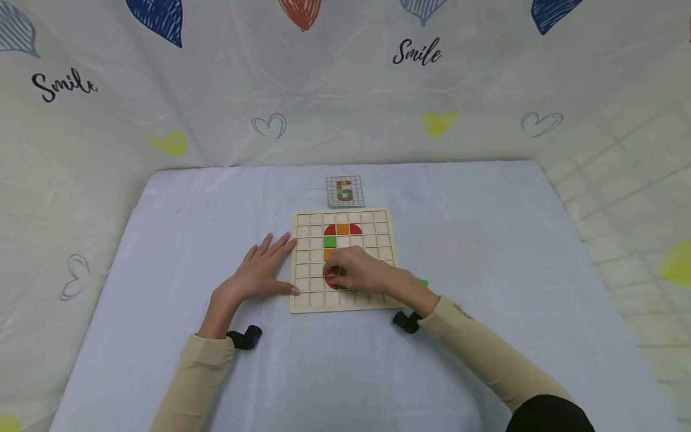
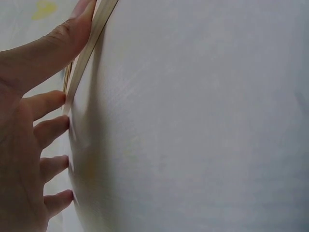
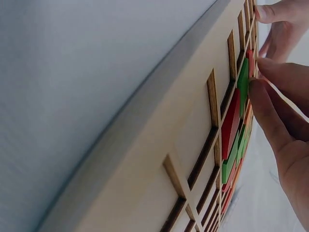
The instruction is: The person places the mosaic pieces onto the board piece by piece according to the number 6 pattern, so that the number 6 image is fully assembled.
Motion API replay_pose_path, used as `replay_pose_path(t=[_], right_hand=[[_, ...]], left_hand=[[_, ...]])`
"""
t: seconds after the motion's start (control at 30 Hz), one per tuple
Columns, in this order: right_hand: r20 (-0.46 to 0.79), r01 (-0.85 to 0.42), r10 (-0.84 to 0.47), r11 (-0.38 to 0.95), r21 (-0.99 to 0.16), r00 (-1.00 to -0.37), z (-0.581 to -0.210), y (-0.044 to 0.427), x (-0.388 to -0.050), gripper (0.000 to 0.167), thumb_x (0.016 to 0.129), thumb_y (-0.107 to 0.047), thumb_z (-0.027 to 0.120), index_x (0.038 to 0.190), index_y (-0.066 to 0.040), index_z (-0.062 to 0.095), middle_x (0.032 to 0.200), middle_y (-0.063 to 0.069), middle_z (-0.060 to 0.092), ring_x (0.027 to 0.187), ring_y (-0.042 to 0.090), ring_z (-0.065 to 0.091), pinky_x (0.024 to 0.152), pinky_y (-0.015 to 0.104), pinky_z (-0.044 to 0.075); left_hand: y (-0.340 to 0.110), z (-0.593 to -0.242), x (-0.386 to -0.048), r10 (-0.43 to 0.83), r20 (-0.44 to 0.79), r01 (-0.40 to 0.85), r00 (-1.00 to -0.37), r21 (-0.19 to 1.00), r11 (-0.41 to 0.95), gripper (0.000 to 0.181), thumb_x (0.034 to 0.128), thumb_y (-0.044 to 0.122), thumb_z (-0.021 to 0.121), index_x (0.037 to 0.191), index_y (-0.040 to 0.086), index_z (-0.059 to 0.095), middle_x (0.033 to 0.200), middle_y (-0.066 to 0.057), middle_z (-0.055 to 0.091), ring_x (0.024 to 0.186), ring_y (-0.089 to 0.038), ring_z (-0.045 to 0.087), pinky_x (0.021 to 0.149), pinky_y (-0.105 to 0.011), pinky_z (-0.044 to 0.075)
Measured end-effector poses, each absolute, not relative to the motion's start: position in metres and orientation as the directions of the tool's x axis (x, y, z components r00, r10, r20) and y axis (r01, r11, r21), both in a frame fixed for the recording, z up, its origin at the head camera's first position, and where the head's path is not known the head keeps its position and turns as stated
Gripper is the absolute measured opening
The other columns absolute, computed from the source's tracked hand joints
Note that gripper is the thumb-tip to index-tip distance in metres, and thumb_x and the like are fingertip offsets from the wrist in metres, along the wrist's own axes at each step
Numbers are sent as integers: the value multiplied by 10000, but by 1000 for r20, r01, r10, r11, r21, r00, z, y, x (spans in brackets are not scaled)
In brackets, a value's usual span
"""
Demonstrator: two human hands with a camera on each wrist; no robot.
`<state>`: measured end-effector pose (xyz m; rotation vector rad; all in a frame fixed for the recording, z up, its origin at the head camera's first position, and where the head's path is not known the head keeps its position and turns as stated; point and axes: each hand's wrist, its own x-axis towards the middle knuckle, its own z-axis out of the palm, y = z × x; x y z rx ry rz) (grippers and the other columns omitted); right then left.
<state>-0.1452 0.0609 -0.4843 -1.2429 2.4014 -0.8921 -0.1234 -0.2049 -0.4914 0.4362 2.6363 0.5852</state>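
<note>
A square wooden grid board (image 1: 345,304) lies on the table, with red, orange and green tiles set in some of its cells. My left hand (image 1: 258,276) has its fingers spread, with fingertips and thumb against the board's left edge; the left wrist view shows the thumb (image 2: 63,41) on the rim. Over the lower middle of the board, my right hand (image 1: 358,269) has thumb and index finger brought close together beside a red tile (image 1: 331,283). Any tile between those fingertips is hidden. The right wrist view shows a red tile (image 3: 231,123) and a green tile (image 3: 243,79) below the right fingers.
Behind the board lies a small grid pattern card (image 1: 345,192) with a red, green and orange figure. A green piece (image 1: 423,282) shows past the right wrist, by the board's right side. White cloth covers the table (image 1: 486,240); a printed curtain (image 1: 345,84) hangs behind.
</note>
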Motion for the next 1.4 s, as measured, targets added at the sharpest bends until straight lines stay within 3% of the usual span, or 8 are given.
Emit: replay_pose_path(t=[0.33, 0.73, 1.0, 1.4], right_hand=[[36, -660, -813, 446, -605, -582, -486, 67, -143, 112, 899, -11, 768, 1011, -25, 770, 961, 69, 728, 847, 166, 660, 775, 182, 559], [17, -621, -757, 523, -584, -653, -480, 86, -144, 118, 936, -34, 730, 1043, -60, 773, 1012, 38, 753, 910, 150, 664, 840, 253, 576], [75, -608, -718, 524, -596, -692, -482, 109, -141, 109, 904, -23, 756, 1010, -35, 779, 965, 50, 751, 811, 128, 635, 734, 220, 566], [79, -531, -620, 590, -609, -781, -484, 152, -128, 158, 877, 28, 758, 1027, -21, 766, 965, 51, 753, 824, 122, 642, 729, 248, 577]], left_hand=[[-204, -494, -125, 379, -319, 211, -869, 454, 866, 1129, 795, 482, 863, 1656, 144, 216, 1744, -79, 110, 1600, -407, -18, 1248, -671, 36], [-205, -493, -126, 365, -339, 194, -867, 447, 873, 1143, 788, 463, 873, 1660, 151, 203, 1747, -65, 91, 1604, -388, -41, 1259, -650, 14], [-204, -494, -125, 362, -348, 190, -865, 441, 877, 1141, 793, 466, 868, 1661, 150, 197, 1747, -68, 88, 1603, -392, -44, 1260, -648, 8], [-205, -494, -124, 370, -341, 196, -865, 448, 872, 1134, 796, 465, 865, 1660, 149, 201, 1747, -70, 91, 1602, -396, -40, 1258, -652, 12]])
